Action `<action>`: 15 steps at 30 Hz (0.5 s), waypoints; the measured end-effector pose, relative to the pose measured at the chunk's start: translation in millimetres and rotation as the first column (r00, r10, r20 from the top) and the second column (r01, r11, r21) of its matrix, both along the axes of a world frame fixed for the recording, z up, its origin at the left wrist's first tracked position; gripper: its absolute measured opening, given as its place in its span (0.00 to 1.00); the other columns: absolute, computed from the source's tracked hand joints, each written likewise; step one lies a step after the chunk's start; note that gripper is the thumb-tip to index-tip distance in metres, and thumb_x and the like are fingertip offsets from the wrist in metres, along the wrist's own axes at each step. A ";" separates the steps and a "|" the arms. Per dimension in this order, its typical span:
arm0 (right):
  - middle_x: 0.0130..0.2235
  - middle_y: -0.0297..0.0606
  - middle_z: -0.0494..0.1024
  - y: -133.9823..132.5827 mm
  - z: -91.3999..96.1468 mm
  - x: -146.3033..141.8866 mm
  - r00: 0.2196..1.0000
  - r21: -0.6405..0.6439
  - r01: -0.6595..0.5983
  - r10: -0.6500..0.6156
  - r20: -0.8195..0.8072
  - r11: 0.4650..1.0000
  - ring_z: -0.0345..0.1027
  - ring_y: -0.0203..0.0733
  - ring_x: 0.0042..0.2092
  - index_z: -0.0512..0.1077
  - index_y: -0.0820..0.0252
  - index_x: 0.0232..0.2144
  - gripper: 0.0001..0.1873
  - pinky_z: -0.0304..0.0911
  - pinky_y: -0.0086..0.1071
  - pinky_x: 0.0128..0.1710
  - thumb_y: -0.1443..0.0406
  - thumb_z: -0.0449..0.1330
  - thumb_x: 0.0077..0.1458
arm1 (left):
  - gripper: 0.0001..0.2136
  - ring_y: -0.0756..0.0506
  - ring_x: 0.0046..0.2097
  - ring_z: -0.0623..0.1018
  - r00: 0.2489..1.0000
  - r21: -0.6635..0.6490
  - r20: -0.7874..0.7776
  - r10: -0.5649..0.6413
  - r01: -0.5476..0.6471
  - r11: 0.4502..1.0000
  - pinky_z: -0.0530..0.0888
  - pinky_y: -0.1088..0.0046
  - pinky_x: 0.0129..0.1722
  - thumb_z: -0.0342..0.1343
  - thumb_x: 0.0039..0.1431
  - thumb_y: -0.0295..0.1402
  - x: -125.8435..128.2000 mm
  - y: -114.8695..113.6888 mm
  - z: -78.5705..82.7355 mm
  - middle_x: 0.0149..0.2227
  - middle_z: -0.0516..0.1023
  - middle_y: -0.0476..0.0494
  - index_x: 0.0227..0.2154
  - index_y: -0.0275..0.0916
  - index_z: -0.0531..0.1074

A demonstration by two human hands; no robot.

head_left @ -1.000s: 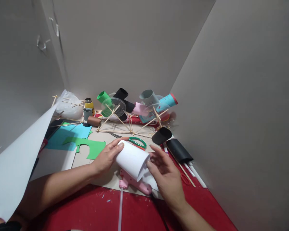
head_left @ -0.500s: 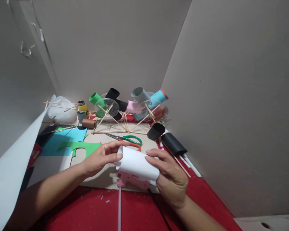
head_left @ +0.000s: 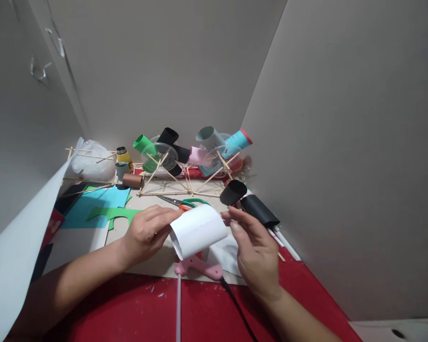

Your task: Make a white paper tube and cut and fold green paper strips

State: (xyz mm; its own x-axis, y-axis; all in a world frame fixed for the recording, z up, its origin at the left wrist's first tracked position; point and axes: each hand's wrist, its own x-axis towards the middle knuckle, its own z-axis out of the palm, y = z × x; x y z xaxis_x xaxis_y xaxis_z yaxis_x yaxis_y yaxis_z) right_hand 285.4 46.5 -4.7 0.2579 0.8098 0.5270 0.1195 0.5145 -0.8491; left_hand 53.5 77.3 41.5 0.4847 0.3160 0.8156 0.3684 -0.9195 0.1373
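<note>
A rolled white paper tube point(head_left: 197, 231) is held above the board between both hands. My left hand point(head_left: 147, 233) is closed on its left end. My right hand point(head_left: 254, 251) pinches its right end with thumb and fingers. A pink glue gun point(head_left: 199, 267) lies on the board right under the tube, its clear glue stick point(head_left: 179, 308) and black cord point(head_left: 237, 307) trailing toward me. Green-handled scissors point(head_left: 183, 202) lie just behind the tube.
Two stick-and-tube wheel models point(head_left: 189, 159) stand at the back wall. Black paper tubes point(head_left: 249, 203) lie at the right. Blue and green paper pieces point(head_left: 100, 205) and a large white sheet point(head_left: 17, 256) are at the left. A yellow bottle point(head_left: 123, 157) and plastic bag point(head_left: 92, 161) sit at the back left.
The white tube has been turned and raised a little, its right end now higher. My right hand has shifted from wrapping the tube to pinching its right end.
</note>
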 end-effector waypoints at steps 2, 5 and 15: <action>0.41 0.38 0.81 1.8 4.0 1.8 0.991 -0.086 -0.131 0.130 -0.010 0.988 0.74 0.44 0.44 0.78 0.52 0.42 0.11 0.68 0.36 0.45 0.60 0.58 0.61 | 0.16 0.46 0.38 0.80 0.999 0.083 -0.018 0.042 -0.040 0.996 0.76 0.72 0.36 0.52 0.59 0.21 -2.0 1.4 -1.8 0.39 0.81 0.36 0.49 0.35 0.71; 0.39 0.37 0.80 2.1 7.5 2.6 0.951 -0.146 -0.308 0.310 -0.006 0.940 0.73 0.44 0.42 0.79 0.53 0.38 0.11 0.67 0.33 0.43 0.58 0.60 0.59 | 0.17 0.46 0.37 0.79 0.998 0.135 -0.044 0.054 -0.047 0.990 0.76 0.72 0.35 0.51 0.60 0.21 -3.1 4.6 -9.3 0.39 0.81 0.36 0.52 0.36 0.69; 0.34 0.34 0.78 1.1 9.0 4.0 0.929 -0.225 -0.369 0.354 -0.105 0.902 0.69 0.40 0.37 0.79 0.54 0.36 0.09 0.64 0.29 0.37 0.58 0.63 0.56 | 0.28 0.39 0.61 0.67 0.960 -0.530 -0.172 -0.220 0.097 0.842 0.67 0.56 0.59 0.56 0.56 0.27 -0.2 -1.4 11.5 0.61 0.68 0.39 0.61 0.44 0.61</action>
